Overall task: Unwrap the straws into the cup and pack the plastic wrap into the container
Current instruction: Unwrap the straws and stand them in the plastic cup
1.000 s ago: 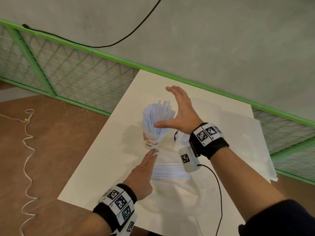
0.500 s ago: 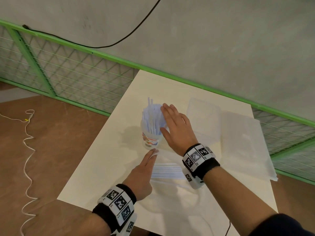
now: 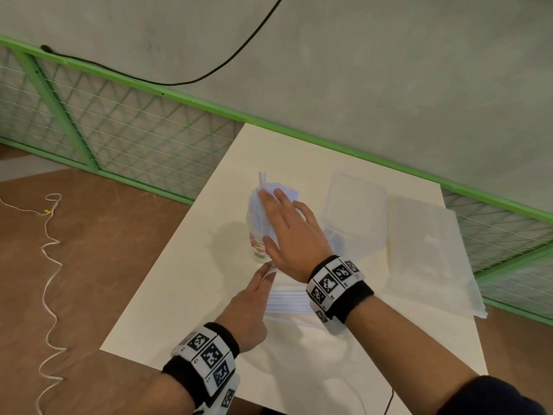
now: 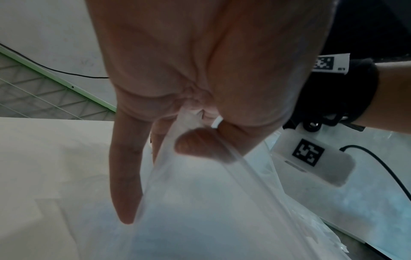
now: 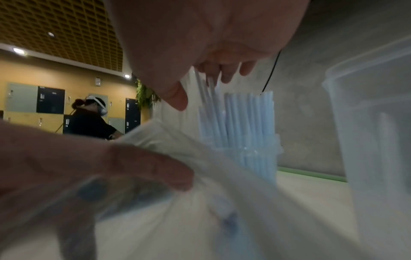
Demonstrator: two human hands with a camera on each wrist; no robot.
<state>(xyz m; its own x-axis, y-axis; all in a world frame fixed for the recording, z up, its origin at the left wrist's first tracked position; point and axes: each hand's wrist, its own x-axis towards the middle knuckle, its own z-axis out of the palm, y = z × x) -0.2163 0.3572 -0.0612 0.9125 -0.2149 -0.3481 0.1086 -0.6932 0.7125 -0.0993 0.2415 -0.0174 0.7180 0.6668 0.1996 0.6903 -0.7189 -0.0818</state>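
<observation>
Our right hand (image 3: 291,235) has dropped from above onto the straws (image 3: 263,205), fingers flat, tamping them. Near us, left hand (image 3: 251,304) pinches wrap (image 4: 200,202). Cup (image 3: 258,244) beyond, container (image 3: 356,202) farthest. Next: bag the wrap.

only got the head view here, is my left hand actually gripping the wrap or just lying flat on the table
Observer: Gripping it. The left wrist view shows the left hand pinching the plastic wrap between thumb and fingers.
Operator: and the right, has it grabbed the straws
Observer: No. In the right wrist view the right hand lays straight fingers on the tops of the straws; the thumb is off them.
Operator: are they straight under my palm
Observer: Most stand upright in the cup; a few on the left lean.
</observation>
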